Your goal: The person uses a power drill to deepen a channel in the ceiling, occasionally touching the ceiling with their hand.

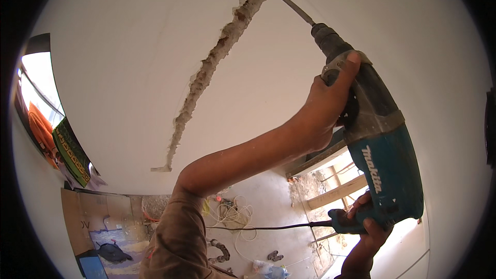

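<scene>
The drill (pixel 380 142) is right of the groove (pixel 211 64), its bit (pixel 294 8) ending just beside the groove's upper end. The left hand (pixel 333 93) has its grip round the drill's front; the right hand (pixel 373 232) grasps the rear. Pressed at a slant, the bit could skid across the wall (pixel 129 72); pulled, the cord (pixel 268 227) could snag. Counted: one drill, one bit, one groove, one cord, two hands.

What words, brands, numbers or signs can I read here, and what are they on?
I don't copy out wording, but here is where it stands:
Rotary hammer: large white lettering along the teal housing, legible.
Same tool: small white marks lower on the housing, too small to read.
Brown cardboard, lower left: a few dark letters.
Green patterned item, left: yellow letter-like shapes, unclear.
</scene>
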The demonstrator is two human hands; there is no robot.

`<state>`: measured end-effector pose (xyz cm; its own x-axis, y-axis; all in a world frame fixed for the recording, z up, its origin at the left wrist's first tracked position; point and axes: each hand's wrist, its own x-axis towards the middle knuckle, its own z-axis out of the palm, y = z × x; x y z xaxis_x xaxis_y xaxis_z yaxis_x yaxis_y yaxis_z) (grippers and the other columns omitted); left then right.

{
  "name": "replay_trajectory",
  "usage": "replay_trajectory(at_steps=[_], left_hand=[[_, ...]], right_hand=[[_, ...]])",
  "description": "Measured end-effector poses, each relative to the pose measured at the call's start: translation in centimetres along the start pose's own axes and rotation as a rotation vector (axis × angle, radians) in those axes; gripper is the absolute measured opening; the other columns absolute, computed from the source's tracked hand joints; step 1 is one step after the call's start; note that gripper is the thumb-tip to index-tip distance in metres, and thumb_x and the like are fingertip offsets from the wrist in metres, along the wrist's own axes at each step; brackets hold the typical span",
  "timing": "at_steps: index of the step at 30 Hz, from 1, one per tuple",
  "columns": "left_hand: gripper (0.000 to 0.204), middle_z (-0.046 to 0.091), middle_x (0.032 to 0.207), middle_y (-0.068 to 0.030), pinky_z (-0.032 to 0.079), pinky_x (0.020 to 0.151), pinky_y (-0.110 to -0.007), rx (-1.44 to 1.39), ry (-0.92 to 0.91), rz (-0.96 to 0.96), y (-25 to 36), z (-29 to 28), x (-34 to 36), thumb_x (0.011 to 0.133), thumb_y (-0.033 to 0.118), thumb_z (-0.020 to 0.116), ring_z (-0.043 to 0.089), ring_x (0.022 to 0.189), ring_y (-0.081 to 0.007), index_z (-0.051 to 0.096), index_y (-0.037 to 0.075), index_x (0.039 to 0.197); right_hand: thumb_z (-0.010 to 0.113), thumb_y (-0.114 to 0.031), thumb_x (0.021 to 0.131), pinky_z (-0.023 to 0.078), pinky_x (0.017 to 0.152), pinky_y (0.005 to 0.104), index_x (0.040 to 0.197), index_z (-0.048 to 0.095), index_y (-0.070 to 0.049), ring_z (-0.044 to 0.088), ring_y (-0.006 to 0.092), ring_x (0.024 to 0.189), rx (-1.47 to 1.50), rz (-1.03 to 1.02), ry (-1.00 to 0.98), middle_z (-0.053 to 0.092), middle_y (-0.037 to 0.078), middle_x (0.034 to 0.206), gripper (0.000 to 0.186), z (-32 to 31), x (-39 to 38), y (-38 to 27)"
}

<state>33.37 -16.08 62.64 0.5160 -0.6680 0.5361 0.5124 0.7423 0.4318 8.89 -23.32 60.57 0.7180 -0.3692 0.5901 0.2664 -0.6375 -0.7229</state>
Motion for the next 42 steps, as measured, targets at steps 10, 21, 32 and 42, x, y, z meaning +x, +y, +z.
replay_trajectory(at_steps=[10, 21, 32, 42], left_hand=[[0.079, 0.057, 0.112, -0.011, 0.044, 0.086, -0.034, 0.05, 0.049, -0.008, 0.2, -0.9, 1.3, 0.082, 0.068, 0.05, 0.054, 0.105, -0.0208, 0.046, 0.0, 0.123], [0.077, 0.056, 0.115, -0.0098, 0.044, 0.087, -0.032, 0.047, 0.066, -0.026, 1.2, -3.4, 2.3, 0.084, 0.067, 0.049, 0.053, 0.108, -0.0191, 0.045, 0.002, 0.125], [0.077, 0.052, 0.123, -0.0099, 0.042, 0.095, -0.033, -0.015, -0.021, 0.015, 0.5, -0.1, -2.0, 0.085, 0.065, 0.048, 0.052, 0.114, -0.019, 0.037, 0.003, 0.131], [0.081, 0.049, 0.126, -0.0168, 0.039, 0.1, -0.034, 0.038, -0.08, 0.103, 3.0, 0.0, -1.5, 0.086, 0.068, 0.041, 0.047, 0.12, -0.0241, 0.037, 0.001, 0.131]], right_hand=[[0.065, -0.001, 0.067, 0.053, 0.057, 0.0365, 0.12, 0.042, 0.005, 0.056, 0.0203, 0.069, 0.282, 0.072, -0.049, 0.051, 0.01, 0.079, 0.058, -0.7, 1.4, 2.0], [0.062, -0.006, 0.066, 0.054, 0.056, 0.0351, 0.125, 0.039, 0.006, 0.057, 0.0202, 0.069, 0.188, 0.08, 0.042, 0.053, 0.012, 0.082, 0.064, 2.9, 2.5, 2.2], [0.073, -0.013, 0.073, 0.052, 0.058, 0.0331, 0.126, 0.04, 0.003, 0.062, 0.0246, 0.071, 0.028, -0.095, -0.118, 0.059, 0.02, 0.095, 0.064, -0.4, -1.7, 0.4], [0.064, -0.013, 0.064, 0.049, 0.054, 0.0304, 0.118, 0.043, 0.006, 0.057, 0.0214, 0.063, -0.009, 0.009, 0.067, 0.056, 0.015, 0.083, 0.061, 2.9, -0.1, -2.5]])
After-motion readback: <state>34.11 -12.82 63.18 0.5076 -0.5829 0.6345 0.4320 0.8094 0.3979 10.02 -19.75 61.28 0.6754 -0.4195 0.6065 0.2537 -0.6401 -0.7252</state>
